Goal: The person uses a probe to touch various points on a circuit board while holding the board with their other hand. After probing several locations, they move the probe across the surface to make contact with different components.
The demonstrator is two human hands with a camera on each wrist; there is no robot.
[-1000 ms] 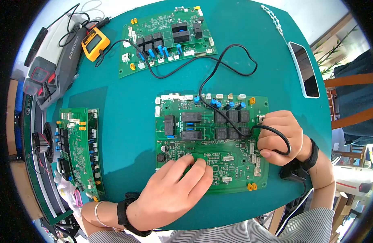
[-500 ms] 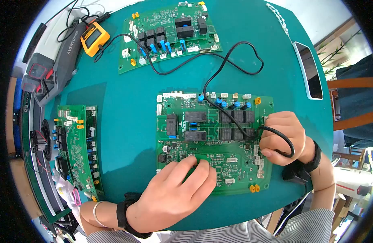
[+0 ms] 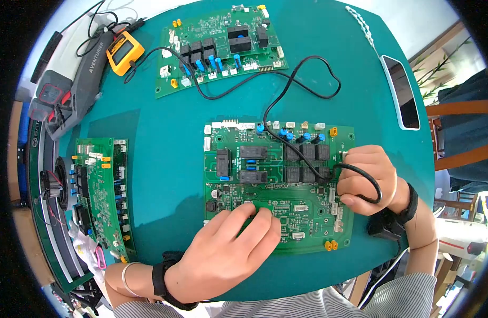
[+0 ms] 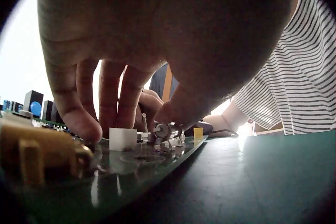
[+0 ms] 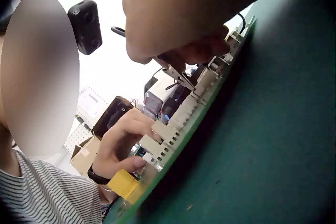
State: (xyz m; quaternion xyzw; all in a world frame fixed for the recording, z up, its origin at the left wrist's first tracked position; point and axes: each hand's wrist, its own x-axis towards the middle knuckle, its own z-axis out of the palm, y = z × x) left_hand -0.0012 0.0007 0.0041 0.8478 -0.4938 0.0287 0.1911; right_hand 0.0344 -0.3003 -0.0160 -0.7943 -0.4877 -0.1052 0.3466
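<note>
A green circuit board lies on the table, carrying black relays, blue capacitors and white connectors. My left hand rests on its lower left part with fingers spread downward. In the left wrist view, fingertips touch the board around a white connector. At the board's right edge, my right hand grips a probe on a black cable. The probe's narrow metal tip meets the row of white connectors in the right wrist view. My fingers hide most of the probe's body.
The cable runs across the board to a yellow meter at the back left. A second board lies at the back; another stands at the left. A phone lies on the right, and a grey tool sits far left.
</note>
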